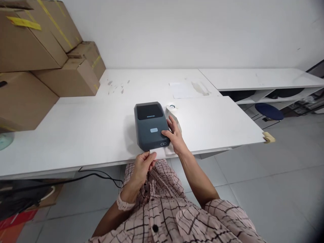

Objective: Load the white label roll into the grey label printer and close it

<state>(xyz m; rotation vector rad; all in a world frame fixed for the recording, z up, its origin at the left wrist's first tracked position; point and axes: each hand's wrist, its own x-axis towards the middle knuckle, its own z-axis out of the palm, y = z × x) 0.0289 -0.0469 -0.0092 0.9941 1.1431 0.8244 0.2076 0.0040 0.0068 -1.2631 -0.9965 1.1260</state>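
Observation:
A dark grey label printer [149, 126] with a black window and a light button lies near the table's front edge. From its front slot a white paper label [158, 153] sticks out. My left hand [143, 164] pinches this label between thumb and fingers, just below the printer. Against the printer's right front corner rests my right hand [176, 136], its thumb on the top and its fingers along the side, gripping the edge. Behind that hand is a whitish roll-like thing [172, 108] with a teal ring, partly hidden.
Cardboard boxes [73, 76] are stacked on the left of the white table [101, 135]. A paper sheet [180, 90] lies toward the back. Yellowish padding [268, 137] covers the right front corner. A blue stool [269, 111] stands at right; a black cable [101, 174] hangs below.

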